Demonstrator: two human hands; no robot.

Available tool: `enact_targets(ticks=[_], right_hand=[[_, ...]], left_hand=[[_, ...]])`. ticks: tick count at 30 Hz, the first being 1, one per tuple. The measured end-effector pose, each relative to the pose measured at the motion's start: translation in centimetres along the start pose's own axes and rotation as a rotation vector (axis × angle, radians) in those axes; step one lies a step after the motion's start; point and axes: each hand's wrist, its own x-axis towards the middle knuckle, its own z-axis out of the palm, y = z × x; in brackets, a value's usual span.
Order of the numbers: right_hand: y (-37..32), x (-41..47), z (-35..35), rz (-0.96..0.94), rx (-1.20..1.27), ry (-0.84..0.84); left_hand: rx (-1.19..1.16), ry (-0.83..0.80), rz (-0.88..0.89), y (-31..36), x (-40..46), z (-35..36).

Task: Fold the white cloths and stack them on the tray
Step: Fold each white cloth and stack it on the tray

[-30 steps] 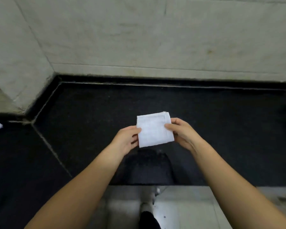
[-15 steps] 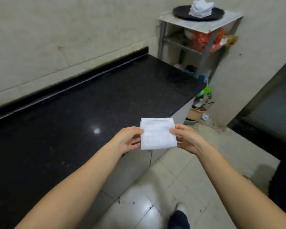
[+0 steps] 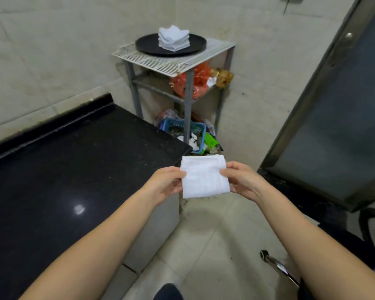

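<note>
— What's she got there?

— A folded white cloth (image 3: 204, 176), a neat small square, held up in the air between both hands. The left hand (image 3: 165, 184) pinches its left edge, thumb on top and fingers curled under; the right hand (image 3: 241, 179) pinches the right edge the same way.

— Over the table (image 3: 78, 169)?

— Just past its corner, above the tiled floor (image 3: 214, 239). The black table lies to her left.

— And the tray?

— The round black tray (image 3: 146, 45) sits on top of a wire-topped metal rack (image 3: 160, 61) against the wall, well apart from the hands. A stack of folded white cloths (image 3: 173, 37) rests on it, corners a bit uneven.

— Anything else around?

— Orange plastic bags (image 3: 198, 83) on the rack's middle shelf, a blue basket (image 3: 182, 128) of clutter at the bottom, and a dark-framed glass door (image 3: 333, 105) to the right.
</note>
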Motion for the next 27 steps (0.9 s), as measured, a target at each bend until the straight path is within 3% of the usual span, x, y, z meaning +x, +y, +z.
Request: enact_targets(ticks=[8, 19, 27], right_hand=[[-15.4, 15.7, -1.1, -0.237, -0.069, -0.067], [-36.7, 33.7, -0.4, -0.453, -0.266, -0.115], [-47.8, 50.2, 3.5, -0.507, -0.325, -0.295]], left_hand=[[0.118, 0.087, 0.326, 14.9, 12.9, 2.6], [0.113, 0.18, 0.515, 36.3, 26.7, 5.1], [-0.003, 0.488, 0.565, 46.5, 39.2, 4.4]])
